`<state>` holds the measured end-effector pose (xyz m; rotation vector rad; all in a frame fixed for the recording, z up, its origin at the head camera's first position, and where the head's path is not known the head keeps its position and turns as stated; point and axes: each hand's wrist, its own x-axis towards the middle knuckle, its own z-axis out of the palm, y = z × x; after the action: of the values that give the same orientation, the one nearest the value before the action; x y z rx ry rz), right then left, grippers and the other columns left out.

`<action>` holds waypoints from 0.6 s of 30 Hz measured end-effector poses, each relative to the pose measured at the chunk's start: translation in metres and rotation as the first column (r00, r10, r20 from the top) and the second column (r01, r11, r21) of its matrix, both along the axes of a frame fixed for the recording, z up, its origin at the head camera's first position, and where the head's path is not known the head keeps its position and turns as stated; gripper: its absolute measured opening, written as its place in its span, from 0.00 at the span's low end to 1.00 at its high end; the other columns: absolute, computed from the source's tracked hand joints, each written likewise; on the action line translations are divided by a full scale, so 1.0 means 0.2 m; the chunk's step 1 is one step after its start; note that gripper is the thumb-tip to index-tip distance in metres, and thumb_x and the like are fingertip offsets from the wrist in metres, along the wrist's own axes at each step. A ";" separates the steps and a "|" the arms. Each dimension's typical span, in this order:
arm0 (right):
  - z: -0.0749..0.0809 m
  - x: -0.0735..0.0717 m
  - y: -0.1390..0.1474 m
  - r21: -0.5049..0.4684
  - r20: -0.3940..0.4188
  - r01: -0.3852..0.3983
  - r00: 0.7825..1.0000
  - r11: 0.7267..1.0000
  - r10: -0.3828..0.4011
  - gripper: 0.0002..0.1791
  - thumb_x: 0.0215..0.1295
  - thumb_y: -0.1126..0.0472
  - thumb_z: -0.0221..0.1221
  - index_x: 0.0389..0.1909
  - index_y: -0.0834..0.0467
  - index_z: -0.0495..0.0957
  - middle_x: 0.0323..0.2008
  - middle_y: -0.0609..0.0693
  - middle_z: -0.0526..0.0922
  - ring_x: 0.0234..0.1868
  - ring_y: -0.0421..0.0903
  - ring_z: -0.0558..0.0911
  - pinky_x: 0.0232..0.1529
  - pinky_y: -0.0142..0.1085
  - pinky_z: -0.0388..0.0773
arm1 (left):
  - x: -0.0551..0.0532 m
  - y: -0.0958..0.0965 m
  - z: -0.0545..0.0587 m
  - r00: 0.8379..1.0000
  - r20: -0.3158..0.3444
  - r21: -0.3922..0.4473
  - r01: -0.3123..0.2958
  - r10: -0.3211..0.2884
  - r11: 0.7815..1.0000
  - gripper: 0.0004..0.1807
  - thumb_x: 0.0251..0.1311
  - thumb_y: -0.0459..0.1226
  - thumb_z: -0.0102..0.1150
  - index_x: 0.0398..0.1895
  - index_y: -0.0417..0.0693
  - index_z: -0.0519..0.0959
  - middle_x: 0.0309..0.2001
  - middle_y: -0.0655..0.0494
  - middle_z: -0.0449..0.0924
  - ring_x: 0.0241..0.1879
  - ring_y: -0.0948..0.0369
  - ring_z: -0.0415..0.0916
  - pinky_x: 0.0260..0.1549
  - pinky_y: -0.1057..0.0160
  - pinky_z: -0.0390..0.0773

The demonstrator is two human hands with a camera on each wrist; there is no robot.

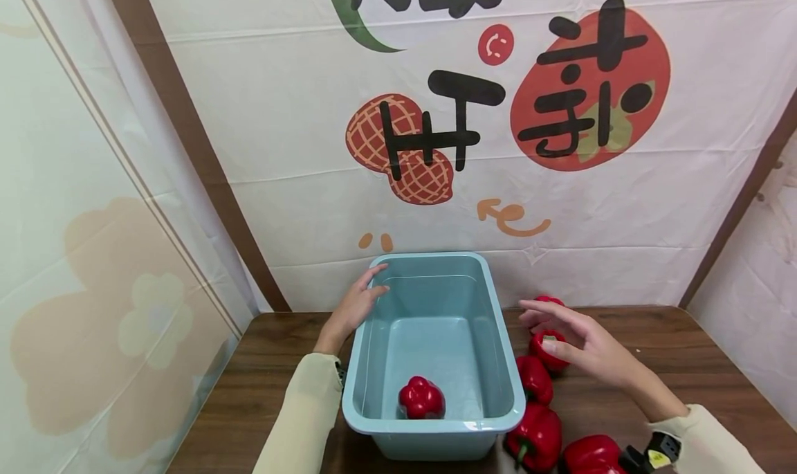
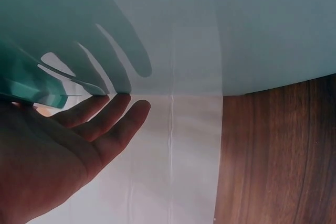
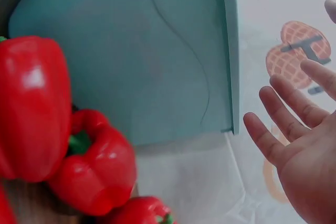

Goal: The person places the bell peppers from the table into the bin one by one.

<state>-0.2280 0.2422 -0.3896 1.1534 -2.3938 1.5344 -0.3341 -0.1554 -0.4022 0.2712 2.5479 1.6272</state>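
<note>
A light blue plastic basin [image 1: 429,342] stands in the middle of the head view with one red bell pepper [image 1: 422,398] at its near end. My left hand [image 1: 353,311] rests at the basin's left rim, thumb and forefinger over the edge. In the left wrist view the other fingers [image 2: 123,124] lie nearly straight, fingertips right at the outer wall. To the right of the basin, my right hand [image 1: 588,342] is spread above a row of peppers with nothing in it. One pepper [image 1: 549,353] shows partly beneath the thumb.
More red bell peppers [image 1: 535,436] line the basin's right side, and another [image 1: 594,453] sits near the front by the right wrist. The brown wooden table [image 1: 672,349] ends at a printed white cloth wall [image 1: 299,218] behind. A cloth side wall [image 1: 112,252] hangs at the left.
</note>
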 end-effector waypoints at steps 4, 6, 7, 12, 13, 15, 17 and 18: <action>-0.04 0.06 0.06 -0.035 0.026 0.003 1.000 0.999 -0.002 0.31 0.65 0.76 0.51 0.70 0.63 0.63 0.59 0.50 0.77 0.57 0.42 0.78 0.53 0.32 0.77 | 0.00 0.00 -0.01 1.000 -0.023 0.003 0.001 -0.001 1.000 0.29 0.71 0.42 0.45 0.75 0.58 0.60 0.78 0.50 0.49 0.74 0.45 0.52 0.66 0.35 0.56; -0.05 0.08 0.09 -0.048 0.040 -0.001 0.999 0.999 0.003 0.31 0.65 0.77 0.51 0.70 0.65 0.63 0.60 0.49 0.77 0.57 0.42 0.78 0.52 0.32 0.78 | -0.01 0.00 -0.01 0.999 -0.033 0.007 -0.001 0.001 1.000 0.30 0.71 0.41 0.46 0.75 0.57 0.60 0.78 0.51 0.49 0.75 0.47 0.50 0.67 0.37 0.55; -0.06 0.09 0.10 -0.052 0.045 -0.003 0.999 0.999 0.006 0.31 0.65 0.77 0.50 0.70 0.66 0.62 0.61 0.49 0.77 0.58 0.42 0.78 0.53 0.32 0.78 | -0.01 0.00 -0.01 0.999 -0.037 0.011 -0.001 0.002 1.000 0.30 0.70 0.41 0.46 0.75 0.57 0.60 0.78 0.51 0.49 0.75 0.47 0.49 0.68 0.38 0.54; -0.11 0.13 0.15 -0.068 0.032 -0.017 0.999 0.998 0.019 0.31 0.64 0.80 0.48 0.70 0.69 0.61 0.63 0.49 0.76 0.60 0.42 0.78 0.53 0.31 0.77 | -0.01 -0.01 0.00 0.999 -0.040 0.017 0.000 0.001 1.000 0.29 0.71 0.41 0.46 0.75 0.56 0.60 0.78 0.51 0.49 0.75 0.48 0.49 0.68 0.38 0.53; -0.12 0.13 0.16 -0.080 0.021 -0.022 1.000 0.997 0.023 0.31 0.64 0.81 0.48 0.69 0.70 0.61 0.63 0.50 0.76 0.60 0.42 0.78 0.54 0.30 0.77 | -0.01 -0.01 0.00 0.999 -0.039 0.017 0.000 0.001 1.000 0.29 0.71 0.41 0.46 0.75 0.56 0.60 0.78 0.51 0.49 0.75 0.47 0.49 0.68 0.37 0.54; -0.14 0.15 0.17 -0.087 0.019 -0.025 0.999 0.996 0.026 0.31 0.64 0.81 0.48 0.69 0.71 0.61 0.63 0.50 0.76 0.60 0.41 0.78 0.55 0.29 0.75 | -0.01 0.00 0.00 0.999 -0.032 0.013 -0.002 0.002 1.000 0.29 0.71 0.41 0.46 0.76 0.56 0.60 0.78 0.51 0.49 0.75 0.47 0.49 0.68 0.37 0.53; -0.16 0.16 0.18 -0.097 0.020 -0.037 0.999 0.995 0.039 0.31 0.64 0.82 0.47 0.69 0.72 0.60 0.63 0.51 0.76 0.60 0.41 0.77 0.56 0.29 0.74 | -0.01 0.00 0.00 1.000 -0.026 0.014 -0.002 0.003 1.000 0.29 0.72 0.41 0.46 0.76 0.57 0.60 0.78 0.51 0.49 0.75 0.47 0.48 0.68 0.37 0.52; -0.17 0.17 0.19 -0.105 0.016 -0.046 0.999 0.993 0.048 0.31 0.63 0.83 0.47 0.69 0.74 0.60 0.63 0.53 0.76 0.60 0.42 0.78 0.56 0.29 0.74 | -0.01 0.00 -0.01 1.000 -0.023 0.014 -0.003 0.003 1.000 0.29 0.72 0.42 0.46 0.76 0.57 0.60 0.78 0.51 0.49 0.75 0.47 0.48 0.69 0.37 0.52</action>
<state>-0.1943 0.2799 -0.4238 1.1875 -2.2827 1.6700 -0.3358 -0.1559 -0.4035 0.2892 2.5563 1.6530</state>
